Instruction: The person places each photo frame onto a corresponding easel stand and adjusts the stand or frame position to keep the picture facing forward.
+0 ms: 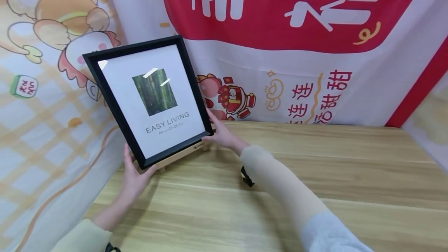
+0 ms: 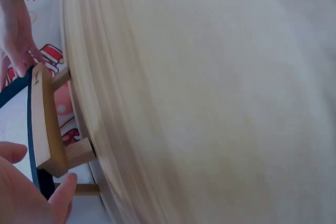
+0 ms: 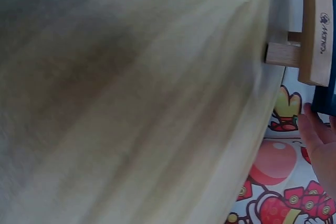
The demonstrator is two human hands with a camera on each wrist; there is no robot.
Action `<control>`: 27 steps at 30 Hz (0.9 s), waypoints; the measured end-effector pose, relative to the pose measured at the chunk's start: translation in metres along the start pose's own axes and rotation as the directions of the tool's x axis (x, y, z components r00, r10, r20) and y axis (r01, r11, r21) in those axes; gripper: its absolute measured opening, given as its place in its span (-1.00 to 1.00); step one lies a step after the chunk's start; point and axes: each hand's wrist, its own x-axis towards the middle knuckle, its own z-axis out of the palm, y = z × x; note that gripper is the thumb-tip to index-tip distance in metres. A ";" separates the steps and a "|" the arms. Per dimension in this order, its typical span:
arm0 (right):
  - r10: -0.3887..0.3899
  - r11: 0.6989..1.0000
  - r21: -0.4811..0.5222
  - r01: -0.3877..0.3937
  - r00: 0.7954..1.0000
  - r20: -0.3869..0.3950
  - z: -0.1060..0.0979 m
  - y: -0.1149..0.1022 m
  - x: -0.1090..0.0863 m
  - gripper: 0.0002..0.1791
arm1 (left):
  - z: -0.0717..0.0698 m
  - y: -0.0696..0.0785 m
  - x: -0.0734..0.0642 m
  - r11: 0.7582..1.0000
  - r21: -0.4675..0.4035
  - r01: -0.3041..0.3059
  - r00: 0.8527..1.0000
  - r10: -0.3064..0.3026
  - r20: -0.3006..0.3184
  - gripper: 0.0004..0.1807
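Observation:
A black-edged picture frame (image 1: pixel 157 92) with a green bamboo print and the words EASY LIVING leans back on a small wooden easel (image 1: pixel 182 154), tilted to the left. My left hand (image 1: pixel 134 180) holds the lower left corner, its thumb by the bottom edge and a finger up the side. At the lower right corner, my right hand (image 1: pixel 222 133) grips the frame between thumb and fingers. Seen from the left wrist, the easel's ledge (image 2: pixel 47 124) runs between both hands. The right wrist view shows my fingers (image 3: pixel 315 135) against the frame's corner; the other fingers are partly hidden.
The easel stands on a wood-grain table (image 1: pixel 315 166), near its back left. A red and white printed cloth (image 1: pixel 280 49) hangs behind. A checked cartoon cloth (image 1: pixel 45 127) covers the left side, close to my left hand.

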 end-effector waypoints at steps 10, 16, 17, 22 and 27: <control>-0.034 0.998 0.062 0.033 0.999 0.015 0.006 0.014 -0.005 0.26 | 0.015 0.003 -0.003 0.999 -0.024 0.040 0.998 -0.041 -0.047 0.29; -0.035 0.997 0.073 0.035 0.999 -0.002 0.007 0.015 -0.006 0.28 | 0.020 -0.001 -0.002 0.999 -0.034 0.020 0.997 -0.022 -0.072 0.28; -0.030 0.997 0.073 0.030 1.000 -0.003 0.007 0.015 -0.006 0.28 | 0.020 -0.001 -0.002 0.999 -0.033 0.020 0.997 -0.022 -0.072 0.29; -0.022 0.997 0.078 0.022 1.000 -0.007 0.005 0.015 -0.010 0.26 | 0.023 -0.002 -0.002 1.000 -0.016 0.009 0.997 -0.010 -0.073 0.30; -0.008 0.996 0.085 0.009 1.000 -0.013 0.001 0.016 -0.015 0.25 | 0.027 -0.002 -0.003 1.000 0.004 -0.004 0.998 0.004 -0.059 0.29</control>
